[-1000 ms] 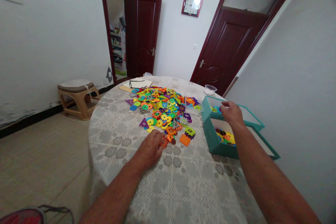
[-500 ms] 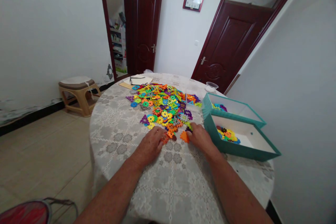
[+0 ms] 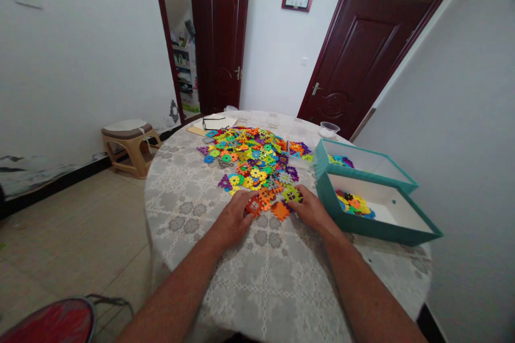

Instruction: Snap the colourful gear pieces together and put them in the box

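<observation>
Between thumb and fingers, my left hand [image 3: 234,218] grips a red-orange square plastic building piece [image 3: 254,206] with a windowed middle. My right hand [image 3: 309,209] is closed on a lime-green piece [image 3: 291,194] of the same windowed kind. An orange square piece with toothed edges [image 3: 280,211] lies on the cloth between the hands. Just beyond them spreads a big heap of colourful interlocking pieces [image 3: 253,153], many of them flower-shaped. Fingertips on both hands are partly hidden behind the pieces.
Right of my right hand stand two teal boxes; the near box [image 3: 382,230] holds some pieces. A clear tub [image 3: 329,128], eyeglasses [image 3: 213,122] on paper, and a clear tray of pieces [image 3: 300,162] are on the round table [image 3: 257,289]. A stool [image 3: 131,144] stands left.
Both hands have lifted slightly with a piece each: the red-orange piece and the lime-green piece now show tilted up in the fingers. The view has shifted a little.
</observation>
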{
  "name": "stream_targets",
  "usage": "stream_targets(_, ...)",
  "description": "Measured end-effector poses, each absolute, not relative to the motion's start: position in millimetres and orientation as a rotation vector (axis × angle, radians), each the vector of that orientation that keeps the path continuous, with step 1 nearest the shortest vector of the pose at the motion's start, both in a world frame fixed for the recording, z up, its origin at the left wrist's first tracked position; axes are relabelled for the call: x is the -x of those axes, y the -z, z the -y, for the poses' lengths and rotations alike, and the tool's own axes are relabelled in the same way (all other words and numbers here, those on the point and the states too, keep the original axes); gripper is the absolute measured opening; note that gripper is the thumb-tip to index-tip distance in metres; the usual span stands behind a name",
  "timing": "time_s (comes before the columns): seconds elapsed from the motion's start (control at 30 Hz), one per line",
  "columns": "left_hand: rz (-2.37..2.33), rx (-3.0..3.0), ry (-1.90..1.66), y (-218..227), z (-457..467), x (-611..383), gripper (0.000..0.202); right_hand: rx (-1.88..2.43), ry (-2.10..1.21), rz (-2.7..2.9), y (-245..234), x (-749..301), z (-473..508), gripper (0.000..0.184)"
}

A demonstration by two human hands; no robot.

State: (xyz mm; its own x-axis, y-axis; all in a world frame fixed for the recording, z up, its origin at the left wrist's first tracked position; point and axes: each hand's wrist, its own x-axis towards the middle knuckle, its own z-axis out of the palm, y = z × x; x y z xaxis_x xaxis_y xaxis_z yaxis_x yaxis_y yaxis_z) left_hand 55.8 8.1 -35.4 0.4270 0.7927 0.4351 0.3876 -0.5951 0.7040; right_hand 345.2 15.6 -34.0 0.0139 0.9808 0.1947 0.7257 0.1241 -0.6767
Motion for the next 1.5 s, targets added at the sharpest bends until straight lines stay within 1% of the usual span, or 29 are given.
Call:
stream_targets(0.1,-1.018,-2.165,-1.075,35,-9,-56,0.066,1.659,-0.495,1.704,28,-341,-14,0.031)
stream_targets(0.23,-1.123,-2.095,-1.020,31,-7,-59,0.065,1.580,-0.354,1.568,13,-332,-9,0.037)
stream_targets(0.33,-1.202,-2.044,-0.982,29,-6,-60,0.059,1.564,-0.329,1.611,3,-327,-4,0.026)
stream_targets(0.4,-1.231,-2.032,-0.974,29,-6,-61,0.057,1.559,-0.334,1.648,0,-325,-2,0.023)
stream_targets(0.57,-1.253,-2.033,-0.964,28,-7,-61,0.054,1.539,-0.426,1.629,-1,-323,0,0.023)
stream_targets(0.63,-1.255,-2.028,-0.965,27,-7,-62,0.052,1.553,-0.410,1.599,-3,-322,0,0.023)
stream_targets(0.73,-1.236,-1.997,-0.982,25,-7,-61,0.042,1.547,-0.352,1.511,-7,-323,1,0.023)
stream_targets(0.8,-1.204,-1.959,-0.967,23,-6,-61,0.031,1.504,-0.415,1.454,-8,-323,1,0.024)
stream_targets(0.9,-1.106,-1.876,-0.991,22,-7,-60,0.021,1.391,-0.681,1.408,-3,-320,0,0.024)
stream_targets(1.0,-0.990,-1.740,-1.058,25,-8,-60,0.019,1.271,-0.936,1.400,9,-311,-1,0.023)
stream_targets(1.1,-0.939,-1.663,-0.988,29,-9,-61,0.022,1.193,-1.087,1.410,18,-298,0,0.021)
stream_targets(1.2,-0.940,-1.649,-0.994,30,-8,-61,0.026,1.194,-1.097,1.404,22,-292,0,0.020)
stream_targets(1.3,-1.016,-1.603,-1.013,27,-8,-62,0.035,1.254,-0.951,1.349,23,-297,-2,0.021)
stream_targets(1.37,-1.076,-1.596,-1.005,24,-9,-61,0.033,1.250,-0.881,1.327,24,-304,-4,0.023)
stream_targets(1.43,-1.115,-1.596,-1.006,23,-9,-61,0.030,1.202,-0.910,1.319,24,-308,-5,0.024)
stream_targets(1.5,-1.142,-1.582,-1.004,23,-9,-62,0.030,1.145,-1.016,1.326,23,-308,-3,0.026)
